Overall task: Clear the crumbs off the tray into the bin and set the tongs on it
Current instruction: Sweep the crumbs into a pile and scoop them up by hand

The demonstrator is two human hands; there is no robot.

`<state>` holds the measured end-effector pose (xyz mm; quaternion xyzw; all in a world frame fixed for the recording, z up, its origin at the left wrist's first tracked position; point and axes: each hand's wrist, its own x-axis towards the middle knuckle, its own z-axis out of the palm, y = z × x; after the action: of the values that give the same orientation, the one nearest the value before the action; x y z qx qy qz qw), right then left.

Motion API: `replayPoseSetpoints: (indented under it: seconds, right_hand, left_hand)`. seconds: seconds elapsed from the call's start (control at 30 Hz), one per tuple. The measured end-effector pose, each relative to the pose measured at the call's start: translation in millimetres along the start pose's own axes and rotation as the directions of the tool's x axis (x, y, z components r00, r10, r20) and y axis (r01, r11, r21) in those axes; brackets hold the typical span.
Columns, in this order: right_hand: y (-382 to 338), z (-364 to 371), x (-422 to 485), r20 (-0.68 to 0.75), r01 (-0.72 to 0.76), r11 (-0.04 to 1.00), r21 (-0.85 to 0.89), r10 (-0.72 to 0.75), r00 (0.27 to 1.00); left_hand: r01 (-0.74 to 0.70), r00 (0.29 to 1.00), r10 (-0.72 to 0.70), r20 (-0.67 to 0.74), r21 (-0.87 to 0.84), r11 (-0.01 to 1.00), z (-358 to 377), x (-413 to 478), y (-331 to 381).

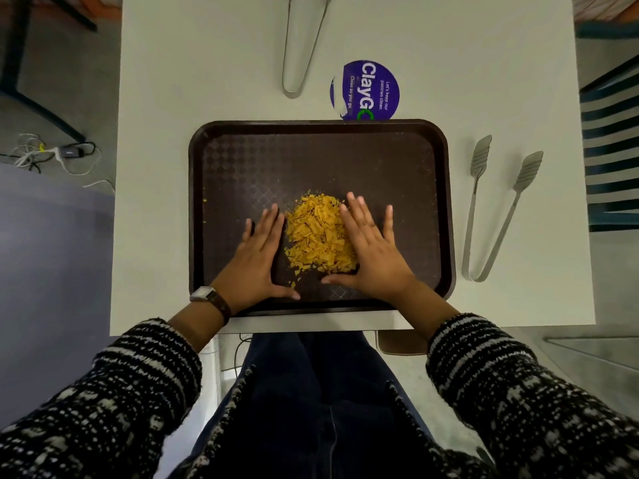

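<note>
A heap of orange crumbs [320, 235] is flanked on the dark brown plastic tray [397, 160] by the left hand [257, 262] and right hand [371, 254], fingers spread flat, nothing gripped. Crumbs could be scattered if the heap is pushed unevenly.

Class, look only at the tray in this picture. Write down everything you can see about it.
The tray is a dark brown rectangle with rounded corners, a raised rim and a diamond-textured base; it looks like plastic. It lies flat on the white table, near the person's edge. A heap of orange-yellow crumbs sits on it, with a few strays at its left side. The left hand and right hand rest open on it, either side of the heap.
</note>
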<state>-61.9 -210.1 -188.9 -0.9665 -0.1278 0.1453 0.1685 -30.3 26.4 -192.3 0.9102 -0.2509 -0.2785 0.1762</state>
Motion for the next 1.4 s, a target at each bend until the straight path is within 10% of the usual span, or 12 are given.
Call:
replayPoseSetpoints:
  seconds: [0.33,0.57,1.07,1.27,1.4]
  right_hand:
    - [7.4,13.2,-19.7,-0.139,-0.414,0.874,0.254,0.456,0.879]
    - [-35.1,18.5,-3.5,-0.127,-0.158,0.911,0.38,0.221,0.967]
    - [-20.4,34.0,5.4,-0.235,-0.27,0.911,0.313,0.35,0.907]
    - [-18.7,33.0,5.3,-0.238,-0.258,0.904,0.342,0.348,0.907]
    - [-18.8,31.3,5.4,-0.235,-0.26,0.903,0.343,0.35,0.907]
  left_hand:
    - [0.007,0.993,-0.01,-0.115,-0.028,1.0,0.5,23.6,20.6]
    - [0.123,0.946,-0.178,-0.269,-0.21,0.97,4.6,-7.3,11.0]
    - [0.482,0.792,-0.525,-0.312,-0.208,0.851,-5.2,23.9,-9.6]
    - [0.105,0.972,-0.173,-0.157,-0.365,0.925,12.1,13.6,41.5]
    - [0.088,0.934,-0.212,-0.287,-0.392,0.916,6.0,12.3,30.7]
